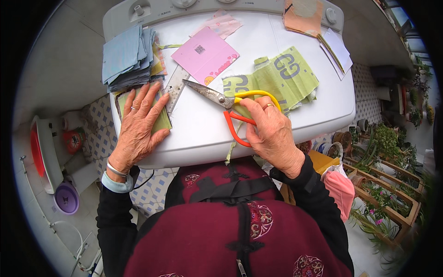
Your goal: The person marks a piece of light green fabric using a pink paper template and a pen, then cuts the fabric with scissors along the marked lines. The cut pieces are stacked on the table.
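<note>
My left hand (141, 119) lies flat, fingers spread, on a stack of green fabric pieces (162, 119) at the left of the white washing machine lid (197, 131). My right hand (271, 133) grips scissors (221, 99) with one yellow and one red handle; their blades look closed and point left. A clear ruler (177, 86) lies between the stack and the blade tips, partly under a pink card (206, 55). Behind the scissors is patterned green fabric (289, 74), creased and partly covered by the yellow handle. A thin green strip (230, 152) hangs over the lid's front edge.
Blue-grey fabric squares (124, 57) are piled behind my left hand. Pink fabric (221, 24) lies behind the card. At the back right are peach-coloured pieces (304, 17), white paper (335, 52) and a gold pen (332, 55). Potted plants (386, 142) and wooden racks (398, 204) stand at right.
</note>
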`<state>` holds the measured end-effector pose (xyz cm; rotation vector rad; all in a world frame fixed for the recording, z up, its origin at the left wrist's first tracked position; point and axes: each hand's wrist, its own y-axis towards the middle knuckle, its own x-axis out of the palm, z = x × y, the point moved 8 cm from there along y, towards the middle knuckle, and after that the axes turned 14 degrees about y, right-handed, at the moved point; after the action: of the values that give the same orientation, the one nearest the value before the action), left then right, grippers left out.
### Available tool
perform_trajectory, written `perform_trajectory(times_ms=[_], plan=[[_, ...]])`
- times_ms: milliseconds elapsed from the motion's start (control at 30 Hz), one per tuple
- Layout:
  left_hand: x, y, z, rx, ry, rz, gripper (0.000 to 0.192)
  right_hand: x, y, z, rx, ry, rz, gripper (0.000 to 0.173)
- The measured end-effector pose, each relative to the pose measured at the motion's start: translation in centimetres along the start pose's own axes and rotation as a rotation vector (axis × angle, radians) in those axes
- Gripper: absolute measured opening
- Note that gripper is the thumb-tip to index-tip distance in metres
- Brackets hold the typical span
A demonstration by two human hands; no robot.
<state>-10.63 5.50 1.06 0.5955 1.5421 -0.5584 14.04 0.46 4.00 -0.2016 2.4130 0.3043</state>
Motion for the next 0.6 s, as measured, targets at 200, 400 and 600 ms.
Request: perform_trajectory(times_ms=[200, 400, 600], plan=[[-4.9, 0.6, 2.8, -0.130, -0.083, 0.251, 0.062, -5.6, -2.0, 4.3, 0.412, 1.087, 0.140, 0.042], [-3.6, 3.9, 10.9, -0.198, -0.484, 0.138, 0.039, -8.8, -6.6, 6.8, 0.548, 1.371, 0.183, 0.034], [-3.0, 6.7, 15.1, -0.182, -0.253, 0.206, 0.023, -13.2, -6.8, 11.5, 0.389, 0.728, 0.445, 0.027]])
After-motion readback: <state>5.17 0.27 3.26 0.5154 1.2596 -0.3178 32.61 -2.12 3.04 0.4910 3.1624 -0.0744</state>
